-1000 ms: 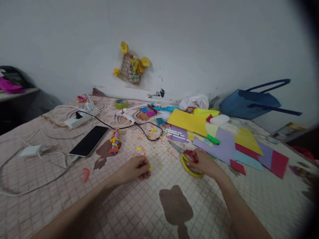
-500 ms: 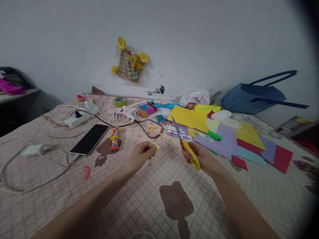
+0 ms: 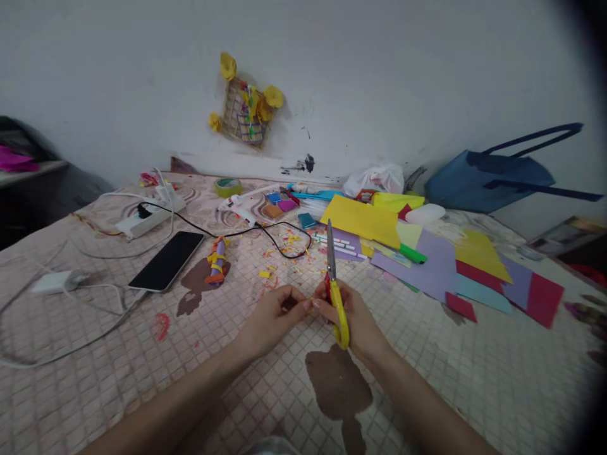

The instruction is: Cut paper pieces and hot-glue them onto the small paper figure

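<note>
Yellow-handled scissors (image 3: 339,309) are gripped in my right hand (image 3: 353,316), blades closed and pointing away from me. My left hand (image 3: 277,319) pinches a tiny yellow paper piece (image 3: 311,304), and the right thumb and fingertip meet it from the other side. Most of that piece is hidden by the fingers. Beyond the hands, small paper scraps (image 3: 291,243) in yellow, orange and red are strewn over the patterned cloth (image 3: 265,404). A purple roll with yellow and orange strips (image 3: 217,260) lies to the left.
Left are a phone (image 3: 167,260), a charger (image 3: 55,282), cables and a power strip (image 3: 152,215). A glue gun (image 3: 241,212) and a tape roll (image 3: 228,187) lie behind. Coloured paper sheets (image 3: 417,265) and markers (image 3: 344,245) spread rightward, before a blue bag (image 3: 488,180).
My hands have come together; the right brought the scissors left and closer to me, turning them more upright. Its fingertips now meet the left hand's at the small piece.
</note>
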`<state>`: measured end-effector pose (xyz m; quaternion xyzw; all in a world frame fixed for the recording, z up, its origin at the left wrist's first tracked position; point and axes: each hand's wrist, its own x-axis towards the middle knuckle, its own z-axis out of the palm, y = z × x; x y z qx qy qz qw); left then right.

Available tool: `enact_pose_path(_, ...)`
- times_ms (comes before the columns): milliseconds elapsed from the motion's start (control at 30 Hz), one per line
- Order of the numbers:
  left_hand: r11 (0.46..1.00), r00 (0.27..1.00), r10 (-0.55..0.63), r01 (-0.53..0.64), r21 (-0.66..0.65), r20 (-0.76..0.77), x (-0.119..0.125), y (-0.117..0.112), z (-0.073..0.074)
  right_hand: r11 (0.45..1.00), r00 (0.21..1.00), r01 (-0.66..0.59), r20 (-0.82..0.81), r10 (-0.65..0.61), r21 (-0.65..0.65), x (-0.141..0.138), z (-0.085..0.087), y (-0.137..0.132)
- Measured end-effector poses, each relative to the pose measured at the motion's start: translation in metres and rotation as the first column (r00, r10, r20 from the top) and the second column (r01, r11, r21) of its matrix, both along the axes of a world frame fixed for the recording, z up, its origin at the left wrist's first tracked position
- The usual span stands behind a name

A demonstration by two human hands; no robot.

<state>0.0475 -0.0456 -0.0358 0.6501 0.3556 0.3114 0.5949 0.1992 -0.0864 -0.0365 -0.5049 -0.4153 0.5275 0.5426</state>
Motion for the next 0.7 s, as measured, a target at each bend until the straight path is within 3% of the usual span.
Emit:
enact_pose_path(100, 1.0, 1.0, 0.0, 0.0, 0.006, -0.002, -0.0005, -0.0005, 0.0013, 1.0, 1.0, 0.011, 0.023, -0.01, -0.024, -0.0004, 0.0007, -0.0015)
enact_pose_path(200, 0.995, 0.998, -0.02, 0.025, -0.097, 0.054, -0.0013, 0.0016, 0.0013, 0.999, 0.999, 0.028, 0.034, -0.027, -0.042, 0.0008, 0.0018, -0.0031)
enact_pose_path(367, 0.974, 0.991, 0.047, -0.018, -0.224, 0.123, -0.0025, 0.0037, 0.001, 0.999, 0.999, 0.029, 0.023, -0.028, -0.036, 0.0016, 0.0015, -0.0059)
enact_pose_path(533, 0.992, 0.998, -0.012, 0.02, -0.128, 0.069, -0.0014, -0.0001, -0.0002, 0.999, 1.0, 0.021, 0.018, -0.021, -0.026, -0.0033, -0.0021, -0.0065)
enact_pose_path(700, 0.997, 0.998, 0.034, -0.03, -0.07, 0.047, -0.0033, 0.0018, 0.0033, 0.999, 0.998, 0.03, 0.047, -0.028, -0.042, -0.0019, -0.0005, -0.006)
